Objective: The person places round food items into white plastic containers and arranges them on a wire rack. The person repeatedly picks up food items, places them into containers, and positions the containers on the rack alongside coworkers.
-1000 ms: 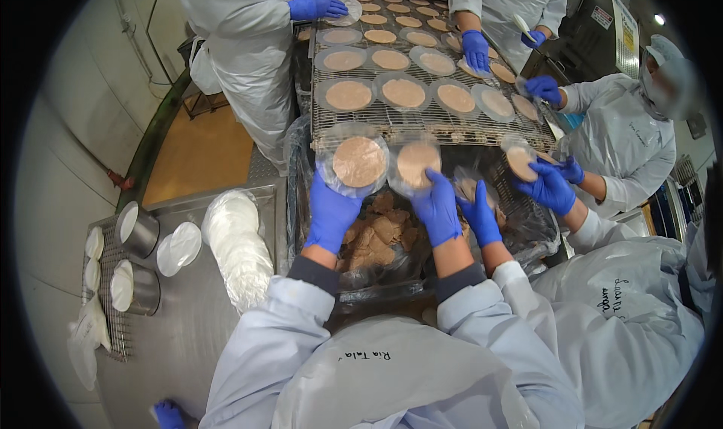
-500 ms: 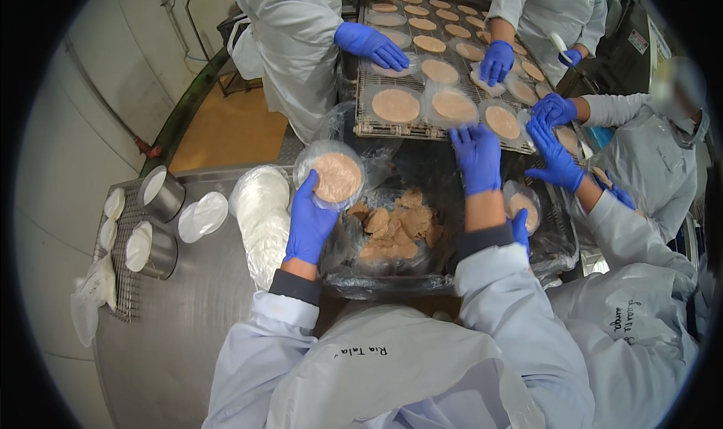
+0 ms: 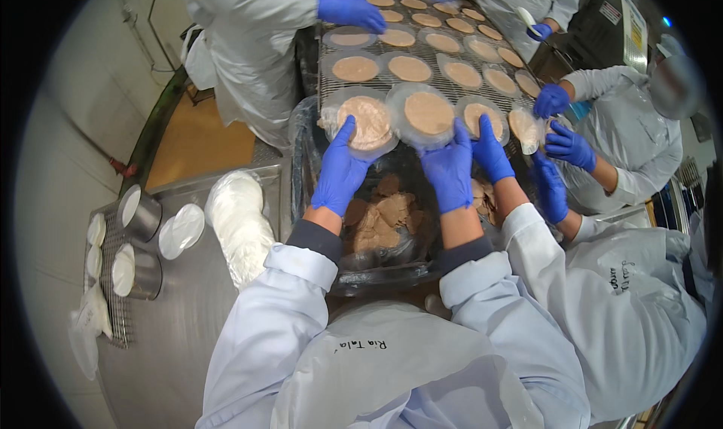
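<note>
My left hand, in a blue glove, grips the near edge of a round pinkish meat patty on a clear film disc. Beside it, my right hand has its thumb over the rim of a second patty on film. Both patties are at the near end of a wire mesh conveyor belt that carries rows of similar patties. Below my hands, a heap of broken brown patties lies in a dark, plastic-lined bin.
Close to my right, a co-worker's gloved hand holds another patty. Other people work along the belt. On the metal table at left are a wrapped stack of white discs, loose discs and two metal cylinders.
My left hand has brought its patty up and right to the belt end. My right hand has come left and taken hold of a patty. The co-worker's hand has risen beside it.
</note>
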A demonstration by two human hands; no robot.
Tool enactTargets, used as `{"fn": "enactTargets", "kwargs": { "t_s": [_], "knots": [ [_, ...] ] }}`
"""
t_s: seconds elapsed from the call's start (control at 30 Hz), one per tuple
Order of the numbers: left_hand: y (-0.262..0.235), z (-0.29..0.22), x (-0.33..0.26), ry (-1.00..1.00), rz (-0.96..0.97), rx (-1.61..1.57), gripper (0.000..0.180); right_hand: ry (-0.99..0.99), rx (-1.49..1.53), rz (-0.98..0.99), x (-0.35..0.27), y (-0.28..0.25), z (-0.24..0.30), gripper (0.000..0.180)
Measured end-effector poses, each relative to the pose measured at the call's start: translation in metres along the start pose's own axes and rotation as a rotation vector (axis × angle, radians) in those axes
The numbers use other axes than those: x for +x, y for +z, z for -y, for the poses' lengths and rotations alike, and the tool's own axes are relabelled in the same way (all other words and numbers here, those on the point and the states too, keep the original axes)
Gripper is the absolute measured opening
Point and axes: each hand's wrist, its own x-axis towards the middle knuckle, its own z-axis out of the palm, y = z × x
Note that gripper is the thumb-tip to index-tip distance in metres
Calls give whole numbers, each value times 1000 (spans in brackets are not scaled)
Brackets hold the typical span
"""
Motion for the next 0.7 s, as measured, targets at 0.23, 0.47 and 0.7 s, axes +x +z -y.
{"fn": "enactTargets", "kwargs": {
  "t_s": [0.23,0.47,0.7],
  "knots": [
    [-79,-3,-29,67,-119,150,48,-128,-237,98,-7,1,3,45],
    [12,-25,-95,178,-122,191,56,-322,-1100,323,-38,40,-97,41],
    [-66,-95,-237,366,-626,254,48,338,-558,253,-37,22,-130,50]
  ]
}}
